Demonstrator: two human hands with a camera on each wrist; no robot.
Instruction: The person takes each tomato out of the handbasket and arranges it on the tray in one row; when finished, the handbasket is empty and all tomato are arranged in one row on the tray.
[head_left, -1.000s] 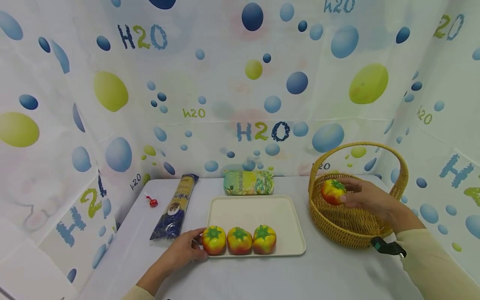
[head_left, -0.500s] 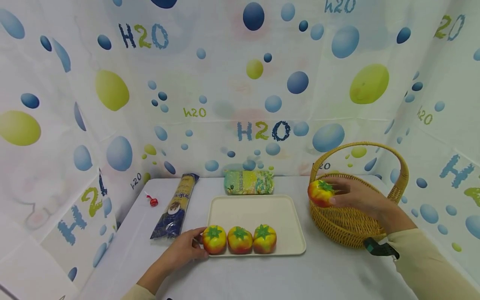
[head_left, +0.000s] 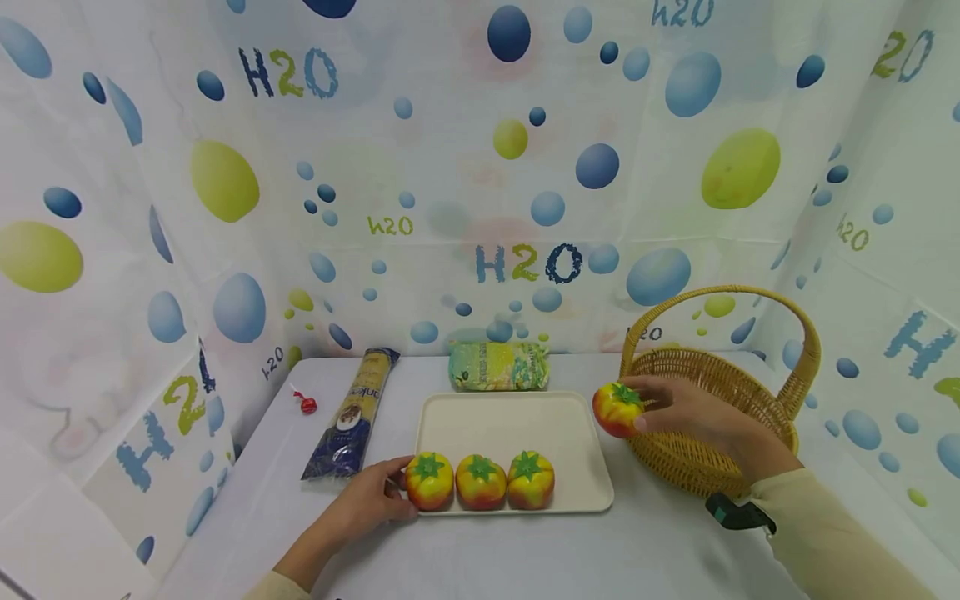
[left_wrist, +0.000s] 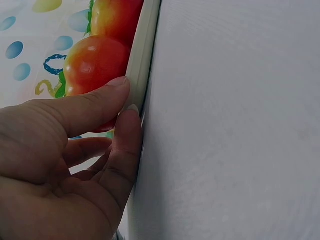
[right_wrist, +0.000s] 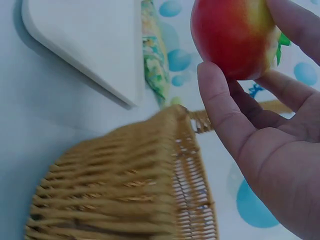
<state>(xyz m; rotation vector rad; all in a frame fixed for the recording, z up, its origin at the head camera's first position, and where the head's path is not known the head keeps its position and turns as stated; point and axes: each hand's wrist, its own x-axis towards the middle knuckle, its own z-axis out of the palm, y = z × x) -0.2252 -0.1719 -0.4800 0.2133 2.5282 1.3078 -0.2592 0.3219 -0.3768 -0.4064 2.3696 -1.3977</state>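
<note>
My right hand [head_left: 678,417] grips a red-and-yellow tomato-like fruit [head_left: 617,409] with a green star-shaped calyx. It holds it in the air between the basket's left rim and the tray's right edge. In the right wrist view, fingertips and thumb lie round the fruit [right_wrist: 232,37]. Three similar fruits [head_left: 481,482] stand in a row along the near side of the cream tray [head_left: 517,417]. My left hand [head_left: 371,493] is at the tray's near left corner, beside the leftmost fruit [head_left: 429,481]. Its fingertips pinch the tray rim [left_wrist: 139,65] in the left wrist view.
A wicker basket [head_left: 675,467] with a tall arched handle stands right, partly behind my right forearm. A green-yellow packet [head_left: 498,367] lies behind the tray. Left of it lie a blue-and-gold pasta bag [head_left: 352,417] and a red wrapped lollipop [head_left: 307,405]. Patterned curtains enclose the table.
My right hand has carried the fruit from above the basket leftward and lower, past its rim toward the tray. My left hand and the three fruits stay in place.
</note>
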